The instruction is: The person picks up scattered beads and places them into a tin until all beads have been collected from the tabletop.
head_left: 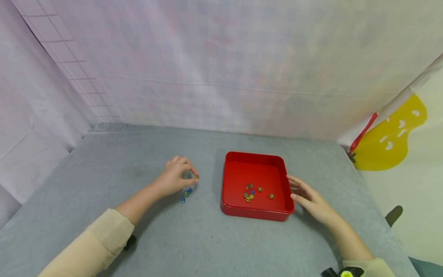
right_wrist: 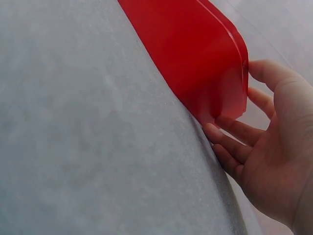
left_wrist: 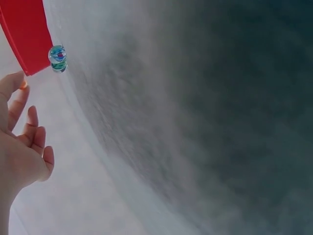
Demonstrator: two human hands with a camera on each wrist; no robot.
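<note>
My left hand (head_left: 175, 176) pinches a small orange marble (head_left: 197, 177) between thumb and fingertip, a little above the grey surface. In the left wrist view, the same orange marble (left_wrist: 23, 84) peeks out between the fingertips. Just below that hand lie two blue marbles and a green marble (head_left: 186, 194), close together. A square red tray (head_left: 256, 214) stands to the right, with several marbles (head_left: 251, 196) inside, mostly yellowish and one blue. At the tray's right wall is my right hand (head_left: 311, 202), its loosely extended fingers touching the outside (right_wrist: 215, 93).
The grey covered table (head_left: 204, 250) reaches back to a pale hanging cloth (head_left: 214, 104). Another white cloth (head_left: 31, 115) hangs along the left side. At the right edge is a yellow printed shape (head_left: 391, 142) on a pale surface.
</note>
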